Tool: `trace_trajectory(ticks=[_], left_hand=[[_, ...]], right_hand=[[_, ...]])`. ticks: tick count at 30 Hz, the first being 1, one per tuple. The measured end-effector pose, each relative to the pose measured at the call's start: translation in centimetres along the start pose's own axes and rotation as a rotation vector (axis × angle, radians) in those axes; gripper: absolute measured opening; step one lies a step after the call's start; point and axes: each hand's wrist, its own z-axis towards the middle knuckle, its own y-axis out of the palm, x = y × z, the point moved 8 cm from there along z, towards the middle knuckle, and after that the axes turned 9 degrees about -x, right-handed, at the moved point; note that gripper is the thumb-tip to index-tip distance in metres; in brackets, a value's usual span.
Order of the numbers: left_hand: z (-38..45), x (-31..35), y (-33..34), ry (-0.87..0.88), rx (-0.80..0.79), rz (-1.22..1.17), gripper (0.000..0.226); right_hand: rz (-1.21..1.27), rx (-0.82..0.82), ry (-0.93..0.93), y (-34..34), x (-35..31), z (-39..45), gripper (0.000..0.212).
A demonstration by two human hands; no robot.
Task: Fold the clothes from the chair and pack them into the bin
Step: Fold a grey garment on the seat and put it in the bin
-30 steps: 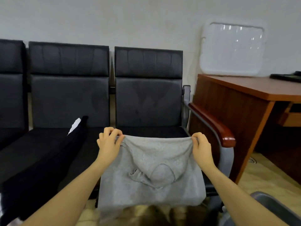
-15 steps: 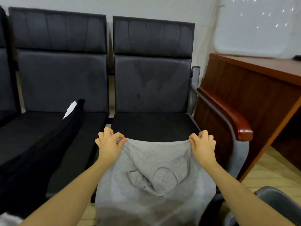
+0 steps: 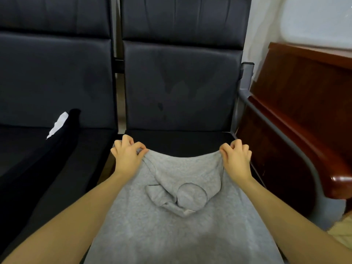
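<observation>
Both hands are up at the far edge of a grey garment (image 3: 171, 225), each one pinching a corner of it. The left hand (image 3: 127, 157) has its fingers curled over the cloth at the garment's left corner, thumb and forefinger nipped together on the fabric. The right hand (image 3: 237, 160) does the same at the other corner, knuckles bunched, cloth gathered under the fingertips. Between the two hands the edge sags in a shallow curve, and from there the grey cloth runs back toward the person, between the forearms. A round neck opening shows in the cloth, just behind and between the hands.

Beyond the knuckles lies the black seat of a chair (image 3: 179, 141), its backrest rising past it; the held edge hangs over the seat's near part. Off to the left of the left hand, a dark garment (image 3: 57, 149) with a white tag lies across the neighbouring seat. To the right of the right hand stands the chair's wooden armrest (image 3: 312, 147), and past it a brown desk (image 3: 312, 77).
</observation>
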Motion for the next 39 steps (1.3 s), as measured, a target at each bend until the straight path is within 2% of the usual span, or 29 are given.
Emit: trace_trajectory(ticks=[3,7,10,13,16,18,20,22,25,27,29,31,32,34,35,37,39], left_hand=[[2.7,-0.2,0.7,0.003,0.038,0.044,0.012],[4.0,0.1,2.8,0.01,-0.055,0.193,0.023],[2.1,1.2,3.8,0.103,-0.109,0.118,0.03],[-1.2,3.2,4.0,0.236,-0.195,-0.032,0.05],[-4.5,4.1,4.6,0.301,-0.352,-0.073,0.059],[-6.4,4.4,4.4,0.306,-0.443,-0.103,0.065],[-7.8,4.5,4.0,0.304,-0.499,-0.111,0.062],[-8.5,4.4,3.8,0.332,-0.507,-0.096,0.049],[-8.7,4.0,3.4,0.348,-0.447,-0.145,0.026],[-8.4,3.9,2.9,0.327,-0.4,-0.226,0.017],[-7.5,3.9,1.8,0.261,-0.303,-0.308,0.016],[-6.1,3.4,0.7,0.122,-0.198,-0.412,0.02],[-5.3,3.0,0.6,0.043,-0.172,-0.453,0.023],[-4.0,2.4,0.6,-0.079,-0.155,-0.392,0.029],[-3.6,2.2,0.8,-0.102,-0.15,-0.303,0.031],[-3.3,2.1,1.4,-0.053,-0.155,-0.173,0.031],[-3.9,2.4,2.5,0.056,-0.225,-0.131,0.035]], right_hand=[[0.027,0.01,0.023,1.2,0.4,2.5,0.009],[0.061,-0.091,0.088,3.3,0.5,3.2,0.015],[0.193,-0.145,0.044,4.0,-0.6,1.1,0.016],[0.378,-0.233,-0.053,4.4,-2.1,-1.9,0.004],[0.539,-0.304,-0.102,3.9,-3.3,-4.6,0.01],[0.537,-0.376,-0.107,3.8,-3.6,-5.9,0.02],[0.448,-0.48,-0.138,4.2,-3.7,-7.1,0.029],[0.415,-0.533,-0.121,4.7,-3.6,-7.5,0.025],[0.566,-0.499,0.005,4.4,-3.1,-6.8,0.013],[0.611,-0.462,0.051,4.1,-2.9,-5.9,0.015],[0.676,-0.413,0.095,3.8,-2.4,-4.6,0.02],[0.719,-0.349,0.121,3.5,-2.2,-3.2,0.018],[0.66,-0.31,0.129,3.3,-2.2,-2.5,0.014],[0.432,-0.217,0.126,2.8,-2.6,-1.5,0.006],[0.375,-0.169,0.119,2.6,-2.9,-1.4,0.009],[0.429,-0.119,0.062,2.2,-3.9,-1.7,0.012],[0.507,-0.165,-0.103,2.9,-5.3,-2.9,0.013]])
